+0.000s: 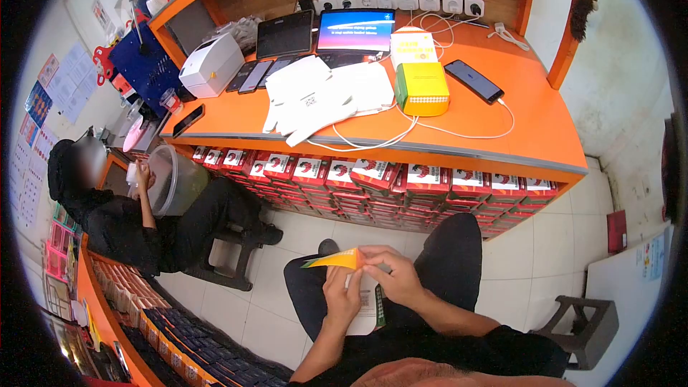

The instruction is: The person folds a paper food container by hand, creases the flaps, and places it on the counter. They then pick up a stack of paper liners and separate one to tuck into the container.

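Over my lap is a yellow cardboard box [335, 260], folded partly open and tilted, with an orange end and a green tip. My left hand [342, 295] grips it from below, thumb up near the orange end. At that same end, my right hand [394, 277] pinches the edge between thumb and fingers. Below the hands, between my legs, shows a white and green printed card panel [368, 308], partly hidden by my left hand and wrist.
Ahead, an orange desk [534, 129] bears a yellow-green box [423, 89], white paper sheets [308, 97], a charging phone [474, 81] and a label printer [213, 64]. Red boxes [308, 168] fill its shelf. At left sits a person [129, 229] by a clear tub [183, 183]. A stool [584, 330] stands right.
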Demonstrator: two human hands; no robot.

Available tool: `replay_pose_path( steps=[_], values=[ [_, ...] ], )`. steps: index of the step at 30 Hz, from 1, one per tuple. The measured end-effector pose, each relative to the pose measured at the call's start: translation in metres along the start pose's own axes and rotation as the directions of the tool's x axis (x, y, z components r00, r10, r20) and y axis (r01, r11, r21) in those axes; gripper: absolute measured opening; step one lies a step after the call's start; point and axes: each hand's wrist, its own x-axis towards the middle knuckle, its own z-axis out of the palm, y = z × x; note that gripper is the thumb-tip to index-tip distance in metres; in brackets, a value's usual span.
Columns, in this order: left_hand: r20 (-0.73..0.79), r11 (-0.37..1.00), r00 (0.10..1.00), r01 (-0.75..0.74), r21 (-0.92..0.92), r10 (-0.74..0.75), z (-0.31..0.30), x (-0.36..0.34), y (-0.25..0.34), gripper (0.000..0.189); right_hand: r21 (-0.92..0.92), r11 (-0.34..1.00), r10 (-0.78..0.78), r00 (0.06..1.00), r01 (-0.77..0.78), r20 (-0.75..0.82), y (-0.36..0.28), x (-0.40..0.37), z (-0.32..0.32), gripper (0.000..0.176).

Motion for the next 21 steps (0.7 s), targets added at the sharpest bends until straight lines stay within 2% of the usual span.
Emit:
replay_pose_path(
  steps=[2,5,8,11,14,17,21],
  values=[
    [0.015,1.000,1.000,0.020,-0.001,-0.020,0.000,0.000,0.000,0.011,-0.036,0.999,-0.030,1.000,0.030,0.002,-0.002,0.002,-0.001,0.014],
    [0.037,0.991,0.991,0.130,-0.041,-0.128,0.000,-0.003,-0.001,0.010,-0.083,0.996,-0.027,1.000,0.026,-0.011,-0.007,0.004,-0.003,0.013],
    [0.074,0.961,0.966,0.254,-0.110,-0.247,-0.001,-0.007,-0.006,0.008,-0.071,0.997,0.002,1.000,-0.003,-0.016,-0.013,0.006,-0.005,0.010],
    [0.085,0.919,0.951,0.309,-0.245,-0.297,0.003,-0.011,-0.016,0.010,-0.070,0.996,-0.061,0.998,0.061,-0.001,-0.005,0.006,-0.006,0.011],
    [0.181,0.843,0.880,0.473,-0.256,-0.439,-0.004,-0.013,-0.015,0.008,-0.029,0.999,-0.027,1.000,0.027,0.005,-0.008,0.008,-0.008,0.012],
    [0.156,0.787,0.895,0.443,-0.428,-0.419,0.000,-0.011,-0.010,0.004,0.014,1.000,0.010,1.000,-0.010,0.025,0.000,0.009,-0.011,0.011],
    [0.158,0.752,0.898,0.431,-0.499,-0.410,0.001,-0.007,0.000,0.004,0.082,0.994,0.070,0.997,-0.070,0.014,-0.002,0.006,-0.009,0.012]
  ],
)
